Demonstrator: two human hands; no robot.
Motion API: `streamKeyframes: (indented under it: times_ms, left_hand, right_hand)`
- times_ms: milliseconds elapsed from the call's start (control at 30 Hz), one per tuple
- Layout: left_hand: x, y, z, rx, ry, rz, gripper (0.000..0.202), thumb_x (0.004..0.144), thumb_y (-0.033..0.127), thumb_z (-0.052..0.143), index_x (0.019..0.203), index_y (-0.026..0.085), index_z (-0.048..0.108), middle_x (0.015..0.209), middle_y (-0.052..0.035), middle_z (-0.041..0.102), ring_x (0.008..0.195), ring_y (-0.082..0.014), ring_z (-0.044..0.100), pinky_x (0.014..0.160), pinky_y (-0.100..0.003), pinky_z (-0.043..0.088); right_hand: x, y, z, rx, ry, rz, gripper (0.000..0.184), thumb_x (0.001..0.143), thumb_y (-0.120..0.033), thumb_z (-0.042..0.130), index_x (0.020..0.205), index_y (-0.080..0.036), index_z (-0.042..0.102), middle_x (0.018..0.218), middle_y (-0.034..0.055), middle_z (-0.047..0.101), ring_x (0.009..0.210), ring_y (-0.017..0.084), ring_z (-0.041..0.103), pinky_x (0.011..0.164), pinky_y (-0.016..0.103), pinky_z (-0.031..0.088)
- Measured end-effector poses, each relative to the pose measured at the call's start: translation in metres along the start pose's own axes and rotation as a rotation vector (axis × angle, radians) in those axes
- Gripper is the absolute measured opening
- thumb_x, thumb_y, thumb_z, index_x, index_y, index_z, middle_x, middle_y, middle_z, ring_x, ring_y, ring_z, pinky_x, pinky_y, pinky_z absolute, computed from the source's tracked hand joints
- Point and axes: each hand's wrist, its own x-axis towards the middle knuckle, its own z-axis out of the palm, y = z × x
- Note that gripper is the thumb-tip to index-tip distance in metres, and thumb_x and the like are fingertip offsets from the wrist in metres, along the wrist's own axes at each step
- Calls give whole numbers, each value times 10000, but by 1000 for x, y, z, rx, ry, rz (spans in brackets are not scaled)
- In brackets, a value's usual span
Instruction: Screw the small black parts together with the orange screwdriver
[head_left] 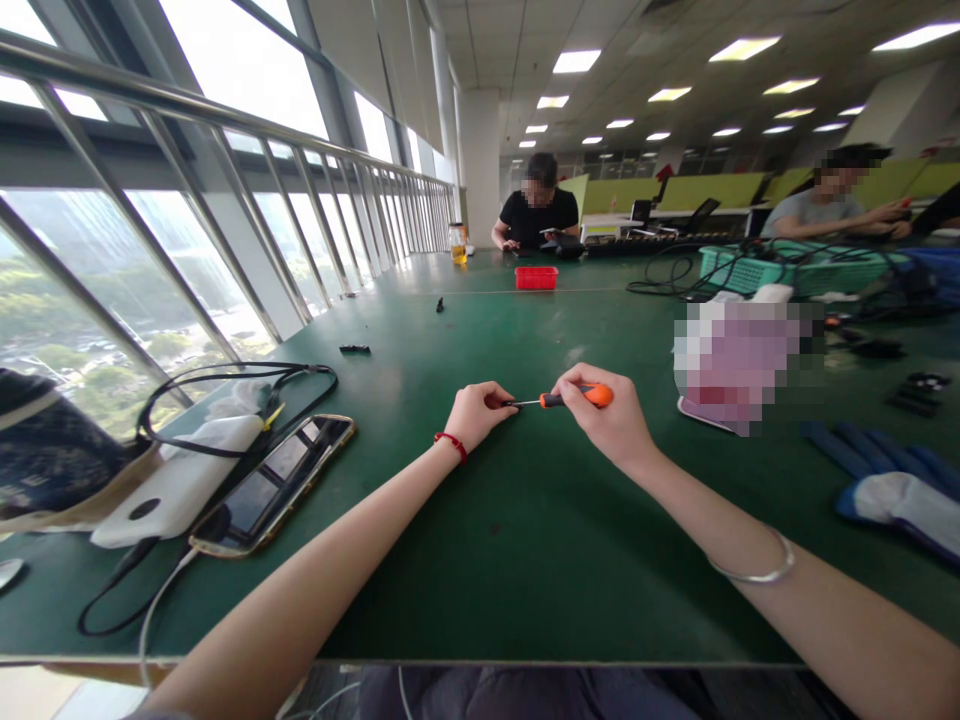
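In my right hand (600,410) is a screwdriver (600,395) with an orange and black handle, its metal shaft pointing left. The tip meets a small dark part (512,404) pinched in the fingertips of my left hand (478,412). Fingers cover most of that part, so I cannot make out its kind. Both hands are low over the middle of the green table (480,560). Farther off to the left lie a small black piece (355,349) and another black piece (440,304).
On the left are a phone (277,485), a white power bank (176,480) and looped black cables (225,375). A red basket (536,278) stands ahead. To the right are a green basket (795,268) and blue-white gloves (900,490). Two people sit beyond.
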Motion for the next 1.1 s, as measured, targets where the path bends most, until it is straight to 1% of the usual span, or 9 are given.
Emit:
streamKeyframes:
  times_ms: [233,467,600,800,1100]
  left_hand:
    - [0,2,0,-1,-3,-10,121,666,226,709,748,141,687,753,-45,710,682,-155,635,662,-262,516]
    - [-1,4,0,-8,-7,-25,116,666,219,712,744,137,688,755,-48,709,688,-159,638,656,-260,511]
    - [-2,4,-1,-4,0,-24,123,661,226,717,747,141,692,738,-42,705,681,-158,636,660,-263,515]
    - [-1,4,-1,-2,-4,-25,127,667,222,714,757,135,694,755,-49,709,694,-160,640,669,-263,515]
    - [0,2,0,8,-2,-23,130,668,229,714,758,138,695,743,-42,705,676,-155,633,660,-264,513]
  right_hand:
    - [1,0,-1,11,24,-17,189,790,-255,497,623,-202,567,624,-5,622,602,145,564,596,262,421]
    - [1,2,-1,7,5,-11,178,791,-263,503,641,-203,577,648,1,637,622,153,578,611,268,428]
    - [0,1,-1,10,33,-13,183,787,-250,501,627,-201,575,626,-2,628,602,148,567,596,263,419]
    - [0,0,0,9,9,1,182,785,-242,501,624,-197,573,632,-2,635,611,145,576,599,251,418]
    - [1,1,-1,10,47,-25,177,774,-226,498,616,-192,570,602,-4,613,583,136,551,581,245,405]
